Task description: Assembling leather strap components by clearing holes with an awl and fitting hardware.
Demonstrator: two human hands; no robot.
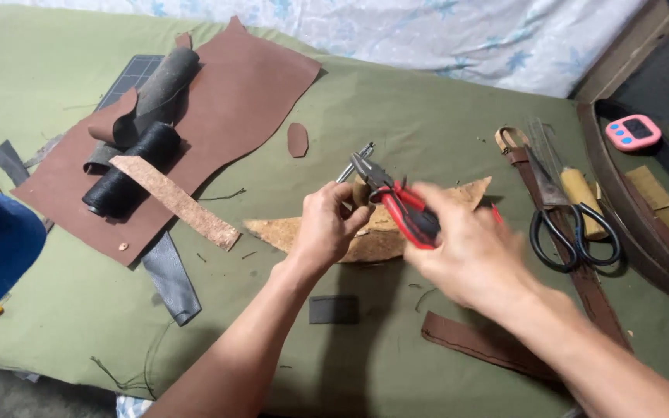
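My right hand grips red pliers tight. My left hand pinches a small metal piece over the tan scrap. The pliers could slip and nip my fingers, since they sit so close.

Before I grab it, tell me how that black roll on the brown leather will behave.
The black roll is cylindrical and lies on its side, so a push would probably roll it. It looks tightly wound, so likely firm. The brown leather sheet beneath may drag along.

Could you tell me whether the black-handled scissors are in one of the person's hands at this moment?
No, the scissors lie on the green cloth beside a brown strap, while the right hand holds red-handled pliers.
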